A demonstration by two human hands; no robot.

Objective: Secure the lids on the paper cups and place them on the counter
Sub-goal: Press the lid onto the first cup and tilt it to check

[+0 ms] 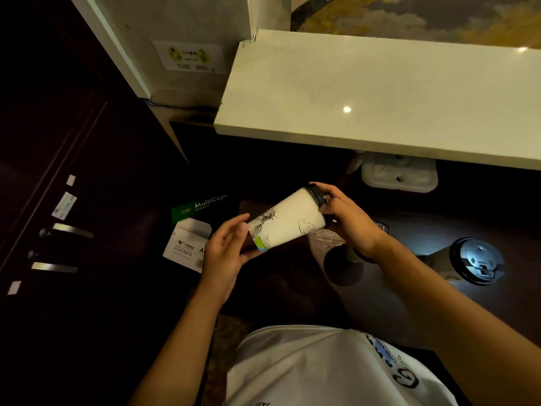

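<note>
1. Head view, the hands: a white paper cup (288, 221) with ink-style drawings is held in the air between both hands, tipped almost on its side, its base toward the left and its mouth up and to the right. It sits below the edge of the pale stone counter (380, 98) and does not touch it.
2. The left hand (227, 254) cups the base end of the cup, thumb on top and fingers curled beneath, so it grips the cup.
3. The right hand (348, 218) closes around the black lid (317, 196) on the mouth of the cup, fingertips wrapped over its rim. Whether the lid is fully seated cannot be told from here.
4. Head view, the lower surface: a second cup (465, 260) with a black lid stands upright on the dark lower worktop (409, 303), to the right of the right forearm and well apart from the held cup.
5. Just under the right wrist another dark, round cup-like shape (342, 266) stands in shadow; its details are too dim to make out.
6. A white plastic container (399, 175) lies under the counter's overhang, behind the hands.
7. Left of the hands, a green and white paper box (199, 206) marked MultiCopy sits in the dark, with a white package (187, 244) just in front of it.
8. At the bottom, the person's white printed shirt (322, 367) fills the frame.
</note>
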